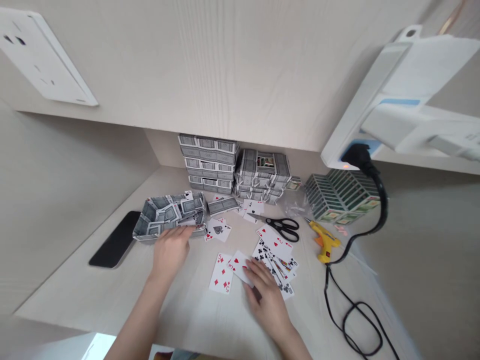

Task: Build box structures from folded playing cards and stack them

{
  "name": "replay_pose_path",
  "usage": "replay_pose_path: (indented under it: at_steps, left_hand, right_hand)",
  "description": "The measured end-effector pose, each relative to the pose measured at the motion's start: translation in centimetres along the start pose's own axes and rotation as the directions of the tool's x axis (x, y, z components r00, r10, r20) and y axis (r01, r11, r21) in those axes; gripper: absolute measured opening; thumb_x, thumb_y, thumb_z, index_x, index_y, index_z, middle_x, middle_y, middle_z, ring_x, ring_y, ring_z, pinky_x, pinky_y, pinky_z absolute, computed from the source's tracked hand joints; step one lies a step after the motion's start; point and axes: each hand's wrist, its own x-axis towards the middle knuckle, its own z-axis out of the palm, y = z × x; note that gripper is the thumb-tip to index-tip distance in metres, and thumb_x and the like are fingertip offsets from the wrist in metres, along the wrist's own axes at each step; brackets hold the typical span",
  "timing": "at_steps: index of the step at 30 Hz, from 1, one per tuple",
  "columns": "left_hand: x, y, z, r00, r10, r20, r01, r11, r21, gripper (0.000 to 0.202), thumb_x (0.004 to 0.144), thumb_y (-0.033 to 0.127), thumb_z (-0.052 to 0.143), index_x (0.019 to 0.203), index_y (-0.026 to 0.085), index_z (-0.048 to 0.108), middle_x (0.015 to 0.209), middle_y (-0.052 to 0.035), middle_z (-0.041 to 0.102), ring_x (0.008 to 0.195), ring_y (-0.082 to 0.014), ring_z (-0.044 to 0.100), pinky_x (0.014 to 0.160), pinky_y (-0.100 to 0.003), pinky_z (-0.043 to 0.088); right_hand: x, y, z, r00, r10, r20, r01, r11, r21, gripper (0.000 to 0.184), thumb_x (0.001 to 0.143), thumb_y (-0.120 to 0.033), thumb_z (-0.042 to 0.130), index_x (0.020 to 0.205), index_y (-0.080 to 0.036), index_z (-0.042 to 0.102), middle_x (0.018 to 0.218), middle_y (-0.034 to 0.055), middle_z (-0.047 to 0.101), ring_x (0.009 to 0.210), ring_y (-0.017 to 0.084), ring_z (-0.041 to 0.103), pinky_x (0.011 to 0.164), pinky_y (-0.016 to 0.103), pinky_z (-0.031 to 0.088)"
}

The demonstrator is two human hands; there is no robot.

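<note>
My left hand (pixel 172 250) is at the near wall of an open box built of grey-backed playing cards (pixel 143 231). Its fingers are curled at the rim, and what they grip, if anything, is hidden. Loose folded card pieces (pixel 167 215) lie inside the box. My right hand (pixel 265 292) grips a three of hearts (pixel 237 264) between thumb and fingers, low over the table. That card partly overlaps a five of diamonds (pixel 220 275) lying face up. Right of it is a spread pile of face-up cards (pixel 275 245). An ace of spades (pixel 219 230) lies beside the box.
Black scissors (pixel 281 226) and a yellow glue gun (pixel 323 241) with a looping black cable (pixel 348 320) lie to the right. Stacked card boxes (pixel 210 162) and a green-striped card structure (pixel 337 195) stand behind. A black phone (pixel 116 242) is left. A power strip (pixel 369 95) hangs overhead.
</note>
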Motion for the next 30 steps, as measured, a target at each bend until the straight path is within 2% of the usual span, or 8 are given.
replay_pose_path:
  at_steps: [6, 9, 13, 17, 20, 23, 27, 30]
  left_hand:
    - [-1.2, 3.3, -3.3, 0.984, 0.116, -0.133, -0.132, 0.984, -0.120, 0.041, 0.067, 0.000, 0.039, 0.089, 0.021, 0.066, 0.082, -0.0041, 0.070, 0.075, -0.0198, 0.063, 0.070, -0.034, 0.044]
    - [-1.9, 6.5, -4.5, 0.964, 0.241, -0.112, -0.262, 0.936, -0.234, 0.039, 0.069, -0.001, 0.039, 0.091, 0.018, 0.065, 0.084, -0.0038, 0.070, 0.076, -0.0180, 0.062, 0.069, -0.033, 0.044]
    - [-3.2, 11.6, -3.5, 0.944, 0.330, 0.002, -0.310, 0.891, -0.333, 0.024, 0.078, 0.008, 0.045, 0.090, 0.018, 0.063, 0.076, -0.0036, 0.067, 0.070, -0.0180, 0.060, 0.062, -0.033, 0.044]
    - [-3.8, 14.5, -2.7, 0.915, 0.403, 0.026, -0.352, 0.827, -0.438, 0.020, 0.081, 0.016, 0.050, 0.097, 0.019, 0.062, 0.085, -0.0034, 0.068, 0.076, -0.0177, 0.060, 0.065, -0.033, 0.046]
    - [-2.9, 13.2, -3.2, 0.956, 0.262, -0.128, -0.289, 0.795, -0.533, 0.023, 0.080, 0.026, 0.055, 0.102, 0.023, 0.061, 0.111, -0.0045, 0.062, 0.091, -0.0195, 0.057, 0.077, -0.036, 0.046]
    - [-0.6, 9.6, -2.8, 0.981, -0.038, -0.192, -0.097, 0.759, -0.644, 0.027, 0.078, 0.020, 0.055, 0.104, 0.024, 0.059, 0.110, -0.0043, 0.060, 0.101, -0.0191, 0.054, 0.089, -0.037, 0.043]
    - [3.1, 5.4, 0.9, 0.975, -0.221, 0.026, 0.152, 0.573, -0.805, 0.053, 0.068, 0.012, 0.054, 0.120, 0.021, 0.046, 0.127, -0.0080, 0.047, 0.121, -0.0218, 0.041, 0.100, -0.041, 0.035]
    - [4.9, 4.5, 3.9, 0.939, -0.170, 0.298, 0.336, 0.270, -0.902, 0.057, 0.059, 0.006, 0.048, 0.115, 0.016, 0.047, 0.114, -0.0089, 0.056, 0.111, -0.0218, 0.051, 0.093, -0.039, 0.040]
  right_hand:
    - [-0.3, 0.1, -0.1, 0.997, 0.069, 0.034, -0.072, 0.992, 0.100, 0.038, 0.083, -0.027, 0.051, 0.122, -0.025, 0.053, 0.128, 0.0077, 0.053, 0.124, 0.027, 0.042, 0.101, 0.054, 0.035]
    - [-0.8, 0.2, -0.5, 0.982, 0.186, -0.027, -0.170, 0.941, 0.294, 0.047, 0.088, -0.033, 0.044, 0.134, -0.027, 0.037, 0.137, 0.0077, 0.043, 0.126, 0.027, 0.038, 0.103, 0.054, 0.032]
    - [-1.3, 0.0, -1.7, 0.945, 0.261, -0.197, -0.089, 0.784, 0.614, 0.061, 0.091, -0.043, 0.030, 0.143, -0.029, 0.002, 0.148, 0.0068, 0.021, 0.133, 0.026, 0.025, 0.105, 0.056, 0.024]
    - [-1.4, 0.1, -2.9, 0.923, 0.330, -0.200, -0.099, 0.703, 0.704, 0.063, 0.089, -0.046, 0.034, 0.142, -0.032, 0.004, 0.149, 0.0036, 0.017, 0.136, 0.026, 0.018, 0.107, 0.056, 0.016]
    - [-1.1, 0.7, -3.4, 0.908, 0.380, -0.176, -0.135, 0.665, 0.735, 0.060, 0.089, -0.045, 0.037, 0.142, -0.031, 0.012, 0.149, 0.0023, 0.019, 0.136, 0.024, 0.017, 0.109, 0.053, 0.013]
    - [0.1, 1.5, -3.6, 0.894, 0.425, -0.144, -0.188, 0.646, 0.740, 0.059, 0.087, -0.045, 0.041, 0.140, -0.033, 0.019, 0.148, 0.0010, 0.023, 0.136, 0.023, 0.018, 0.109, 0.050, 0.016]
    - [3.4, 2.0, -3.6, 0.909, 0.404, -0.103, -0.199, 0.637, 0.745, 0.061, 0.086, -0.044, 0.044, 0.140, -0.034, 0.018, 0.147, 0.0006, 0.026, 0.135, 0.019, 0.021, 0.110, 0.044, 0.017]
    - [6.8, 2.3, -3.5, 0.926, 0.360, -0.109, -0.223, 0.759, 0.612, 0.071, 0.076, -0.041, 0.060, 0.138, -0.029, 0.027, 0.140, 0.0042, 0.037, 0.131, 0.022, 0.028, 0.109, 0.041, 0.017]
